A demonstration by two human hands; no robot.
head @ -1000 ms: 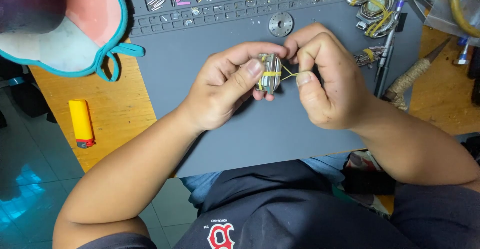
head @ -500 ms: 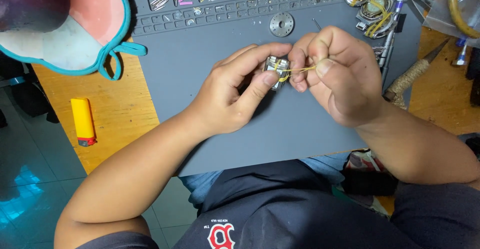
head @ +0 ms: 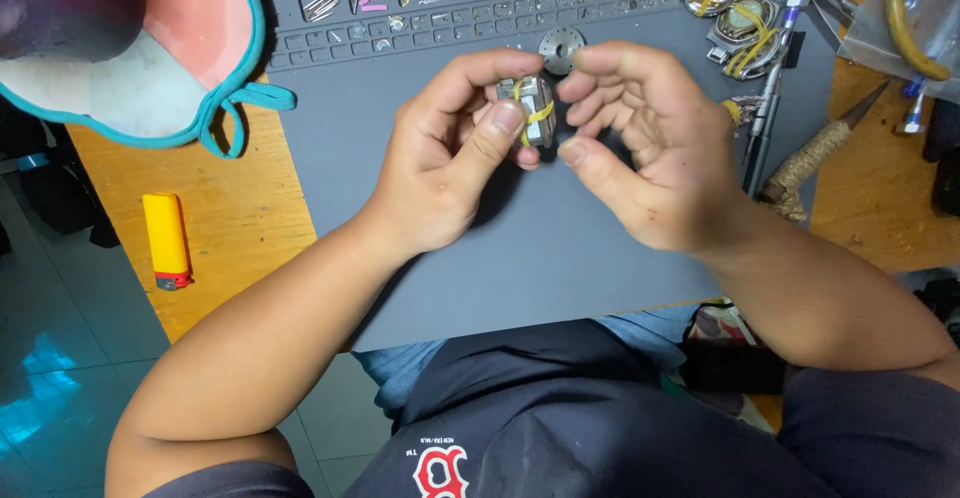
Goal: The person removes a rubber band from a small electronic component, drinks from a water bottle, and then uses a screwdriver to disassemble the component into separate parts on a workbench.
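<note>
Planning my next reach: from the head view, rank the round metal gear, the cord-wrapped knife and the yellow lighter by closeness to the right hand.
1. Round metal gear, just above the right hand.
2. Cord-wrapped knife, off to its right.
3. Yellow lighter, far left on the wooden table.

No packages, labels, signs or screens can be made out around the work.

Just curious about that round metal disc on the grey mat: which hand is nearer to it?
Right. The right hand has fingertips just beside the round metal disc; the left hand sits lower left, holding a small banded metal part.
</note>
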